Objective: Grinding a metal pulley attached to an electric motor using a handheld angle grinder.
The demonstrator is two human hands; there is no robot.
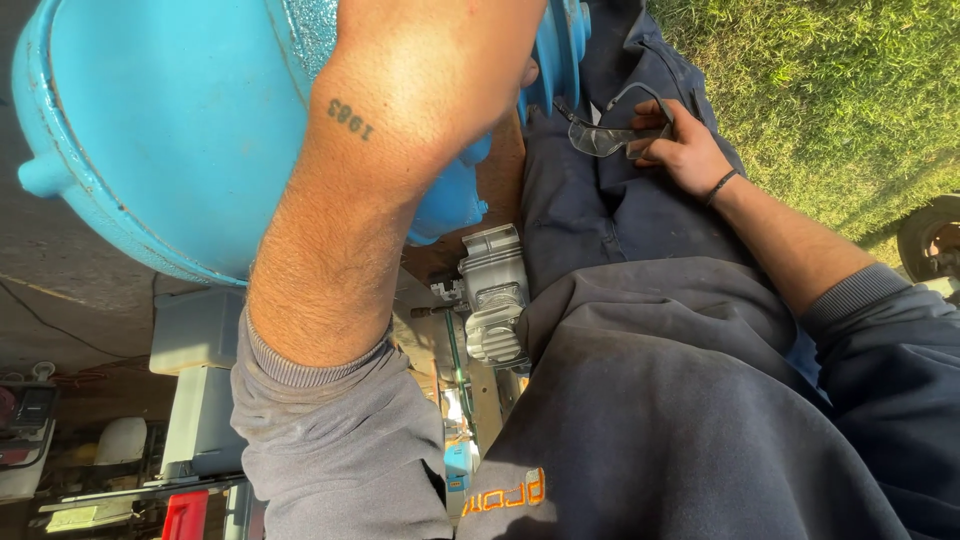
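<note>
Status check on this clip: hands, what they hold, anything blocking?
Right hand grips clear safety glasses on lap. Left hand out of sight past the forearm; grip unreadable. Blue machine housing close ahead.

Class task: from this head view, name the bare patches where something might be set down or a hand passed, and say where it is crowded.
Bare grass lies beyond the right hand, which holds clear safety glasses on the lap. Grey ground shows below the blue tank. It is crowded between tank and lap, around the grey finned engine part, and among the cluttered machines lower left. The left hand is hidden.
</note>
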